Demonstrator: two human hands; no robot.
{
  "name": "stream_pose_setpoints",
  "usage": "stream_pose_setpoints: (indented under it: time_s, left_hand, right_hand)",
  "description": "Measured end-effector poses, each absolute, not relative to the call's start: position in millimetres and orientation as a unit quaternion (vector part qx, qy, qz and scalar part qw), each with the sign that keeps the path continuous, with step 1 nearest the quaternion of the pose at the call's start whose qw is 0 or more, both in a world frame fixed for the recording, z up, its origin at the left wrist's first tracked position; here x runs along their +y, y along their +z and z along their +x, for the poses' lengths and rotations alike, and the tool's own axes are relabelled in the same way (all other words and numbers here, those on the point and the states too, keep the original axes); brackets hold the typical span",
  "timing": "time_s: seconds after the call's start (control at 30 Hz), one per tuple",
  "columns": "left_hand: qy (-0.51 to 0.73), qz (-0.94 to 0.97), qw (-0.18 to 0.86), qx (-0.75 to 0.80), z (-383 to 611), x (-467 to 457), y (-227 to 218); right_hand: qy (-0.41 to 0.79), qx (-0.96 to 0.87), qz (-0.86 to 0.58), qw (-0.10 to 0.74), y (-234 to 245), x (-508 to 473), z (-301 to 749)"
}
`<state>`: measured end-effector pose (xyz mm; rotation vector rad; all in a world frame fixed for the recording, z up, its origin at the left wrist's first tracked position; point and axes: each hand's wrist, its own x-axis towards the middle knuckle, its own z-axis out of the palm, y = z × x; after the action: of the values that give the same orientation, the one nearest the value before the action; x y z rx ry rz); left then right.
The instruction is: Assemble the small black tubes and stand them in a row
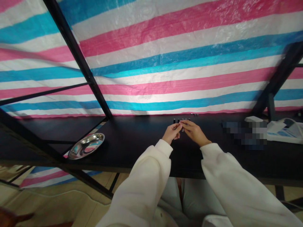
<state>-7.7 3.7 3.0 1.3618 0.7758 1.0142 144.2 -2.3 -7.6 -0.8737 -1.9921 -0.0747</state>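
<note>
My left hand [171, 132] and my right hand [192, 131] meet over the middle of the black table. Their fingertips are pinched together, the two hands touching. A small dark piece with a shiny end shows just under the fingertips, too small to name. Right behind the hands stands a row of several small dark pieces with light tops [174, 120], partly covered by my fingers. A few tiny metallic bits [194, 114] lie farther back, near the striped sheet.
An oval shiny metal dish [86, 146] sits at the table's left end, beside a black metal frame post [78, 56]. To the right lie a blurred-out item [251, 134] and a white object with a cable [284, 135]. A striped plastic sheet [165, 75] hangs behind the black table [132, 138].
</note>
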Motion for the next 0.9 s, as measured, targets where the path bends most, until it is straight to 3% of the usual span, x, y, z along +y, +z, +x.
stream_pose_setpoints:
  time_s: [0.37, 0.9]
  left_hand:
    - [0.415, 0.617, 0.577, 0.340, -10.7, 6.5, 0.6]
    - [0.372, 0.649, 0.583, 0.318, -10.5, 9.2, -3.4]
  right_hand:
    - [-0.031, -0.707, -0.428, 0.563, -3.3, -0.2, 145.6]
    - [-0.038, -0.709, -0.434, 0.555, -6.7, 3.7, 148.5]
